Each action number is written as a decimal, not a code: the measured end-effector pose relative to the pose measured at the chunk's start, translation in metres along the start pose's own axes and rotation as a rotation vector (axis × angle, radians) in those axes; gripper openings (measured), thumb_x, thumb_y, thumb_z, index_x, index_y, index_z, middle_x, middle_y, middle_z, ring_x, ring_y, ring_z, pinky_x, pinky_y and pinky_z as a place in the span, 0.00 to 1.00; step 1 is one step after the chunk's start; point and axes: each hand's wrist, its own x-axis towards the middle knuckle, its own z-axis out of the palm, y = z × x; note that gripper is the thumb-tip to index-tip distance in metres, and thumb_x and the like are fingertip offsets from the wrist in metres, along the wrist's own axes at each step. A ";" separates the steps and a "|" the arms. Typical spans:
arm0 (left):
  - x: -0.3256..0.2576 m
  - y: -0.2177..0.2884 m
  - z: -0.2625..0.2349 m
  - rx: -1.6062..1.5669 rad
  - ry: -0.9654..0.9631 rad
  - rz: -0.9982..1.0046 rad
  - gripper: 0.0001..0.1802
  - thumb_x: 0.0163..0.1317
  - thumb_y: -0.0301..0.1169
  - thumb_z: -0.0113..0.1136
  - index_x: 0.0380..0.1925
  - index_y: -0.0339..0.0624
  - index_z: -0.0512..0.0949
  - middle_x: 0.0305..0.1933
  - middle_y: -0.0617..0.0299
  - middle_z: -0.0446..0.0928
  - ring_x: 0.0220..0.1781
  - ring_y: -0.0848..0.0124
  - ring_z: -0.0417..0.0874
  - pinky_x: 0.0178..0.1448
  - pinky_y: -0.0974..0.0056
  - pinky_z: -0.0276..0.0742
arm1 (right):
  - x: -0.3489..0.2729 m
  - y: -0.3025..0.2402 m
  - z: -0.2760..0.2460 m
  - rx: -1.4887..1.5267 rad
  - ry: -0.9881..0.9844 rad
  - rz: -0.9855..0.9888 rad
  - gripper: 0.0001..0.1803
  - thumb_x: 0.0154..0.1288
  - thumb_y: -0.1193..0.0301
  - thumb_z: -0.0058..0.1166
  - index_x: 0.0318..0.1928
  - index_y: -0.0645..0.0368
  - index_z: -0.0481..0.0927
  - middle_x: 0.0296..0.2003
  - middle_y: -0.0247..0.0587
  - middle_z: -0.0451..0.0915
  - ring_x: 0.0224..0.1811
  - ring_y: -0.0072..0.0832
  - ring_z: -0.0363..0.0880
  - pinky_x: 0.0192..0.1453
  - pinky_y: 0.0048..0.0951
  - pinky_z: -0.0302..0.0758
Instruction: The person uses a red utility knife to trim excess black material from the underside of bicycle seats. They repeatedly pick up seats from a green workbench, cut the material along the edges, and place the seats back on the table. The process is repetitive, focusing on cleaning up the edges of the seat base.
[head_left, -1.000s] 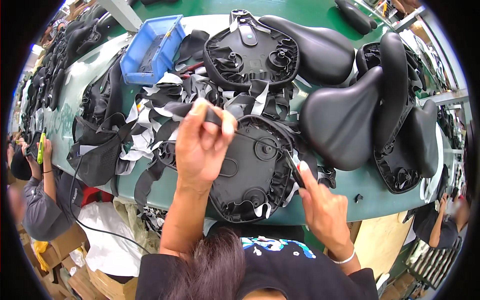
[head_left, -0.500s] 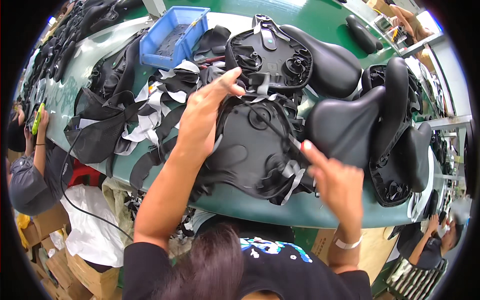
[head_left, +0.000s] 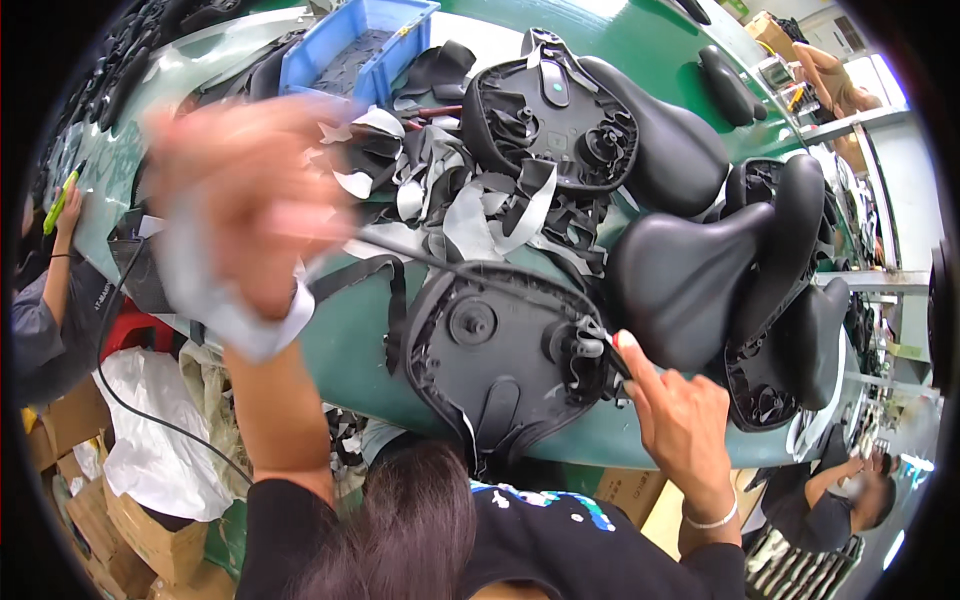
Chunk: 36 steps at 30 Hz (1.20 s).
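Observation:
In front of me a black saddle [head_left: 520, 350] lies upside down, its ribbed plastic underside facing up. My left hand [head_left: 250, 210] is smeared by motion, out to the left above the table. It seems to pinch a narrow dark strip [head_left: 420, 256] that stretches across toward the saddle's upper rim, and a pale grey-white strip [head_left: 225, 310] hangs below the hand. My right hand [head_left: 675, 420] is curled at the saddle's right edge, thumb and index finger toward the rim. Something dark sits under its fingers, mostly hidden; its kind does not show.
Grey and black offcuts [head_left: 460, 215] lie heaped beyond the saddle. A second upturned saddle [head_left: 550, 125] and several finished ones [head_left: 685, 270] stand behind and to the right. A blue bin [head_left: 375, 55] is at the far left. A black cable [head_left: 150, 410] hangs left; people work at both sides.
My left hand has swung left, away from the saddle, with the strip. The saddle has turned, its narrow end now toward me. My right hand stays near its right edge, slightly lower.

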 end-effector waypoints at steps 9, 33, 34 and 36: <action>0.002 -0.097 -0.001 0.754 -0.427 -0.165 0.11 0.65 0.32 0.57 0.26 0.38 0.78 0.44 0.61 0.80 0.59 0.66 0.72 0.65 0.59 0.63 | 0.096 0.031 -0.019 0.257 -0.015 -0.353 0.25 0.58 0.68 0.58 0.58 0.45 0.76 0.16 0.43 0.72 0.18 0.43 0.73 0.25 0.39 0.68; -0.054 -0.062 -0.022 1.273 -0.222 -0.702 0.26 0.57 0.53 0.62 0.41 0.40 0.80 0.32 0.54 0.79 0.40 0.60 0.81 0.46 0.61 0.73 | 0.001 -0.016 0.041 1.188 0.484 0.477 0.13 0.63 0.77 0.54 0.47 0.63 0.71 0.30 0.31 0.73 0.24 0.14 0.70 0.28 0.17 0.68; -0.044 -0.052 -0.025 1.188 -0.140 -0.625 0.25 0.58 0.52 0.61 0.40 0.39 0.80 0.31 0.57 0.78 0.38 0.64 0.80 0.45 0.63 0.73 | 0.017 -0.006 0.038 1.245 0.596 0.458 0.12 0.63 0.76 0.55 0.46 0.62 0.72 0.28 0.30 0.72 0.23 0.14 0.69 0.26 0.18 0.67; -0.012 -0.041 -0.026 0.987 0.170 -0.465 0.23 0.62 0.50 0.58 0.39 0.39 0.79 0.30 0.64 0.76 0.34 0.73 0.77 0.40 0.67 0.72 | 0.045 0.009 0.026 1.410 0.779 0.409 0.09 0.65 0.76 0.54 0.45 0.62 0.73 0.27 0.30 0.72 0.21 0.15 0.67 0.23 0.19 0.65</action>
